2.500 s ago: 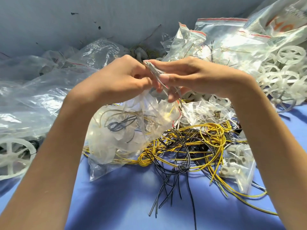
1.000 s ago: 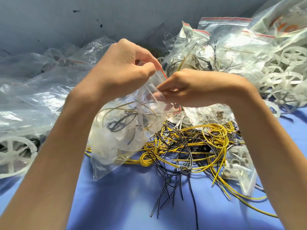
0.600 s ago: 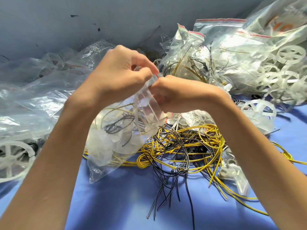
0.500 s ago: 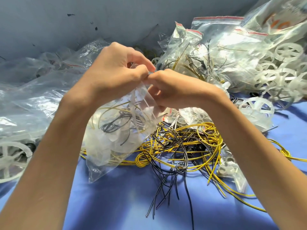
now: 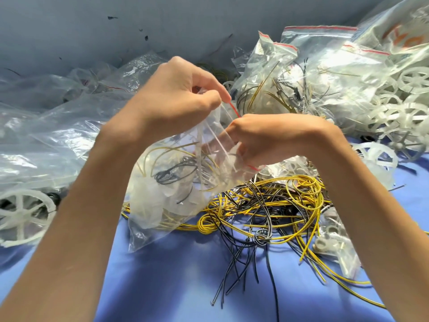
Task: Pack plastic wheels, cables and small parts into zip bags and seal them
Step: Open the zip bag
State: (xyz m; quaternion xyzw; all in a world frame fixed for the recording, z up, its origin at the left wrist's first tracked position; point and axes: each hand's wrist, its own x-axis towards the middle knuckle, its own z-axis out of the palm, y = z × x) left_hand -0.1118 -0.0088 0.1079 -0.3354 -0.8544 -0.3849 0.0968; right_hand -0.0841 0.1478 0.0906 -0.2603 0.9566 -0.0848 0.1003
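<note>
The sealing step is in hand; the bag [image 5: 167,201], with wires and pale parts inside, hangs between 2 hands, its bottom corner down on the blue surface [image 5: 176,287] beside the loose cables [image 5: 278,205]; the left hand [image 5: 176,98] has a closed grip, pinching the upper end of the zip [image 5: 234,109]; the right hand [image 5: 274,138] pinches the mouth lower down; the mouth looks partly unsealed to me; next, I judge, the right pinch must run along the strip, pressing both tracks together against a taut left hold.
</note>
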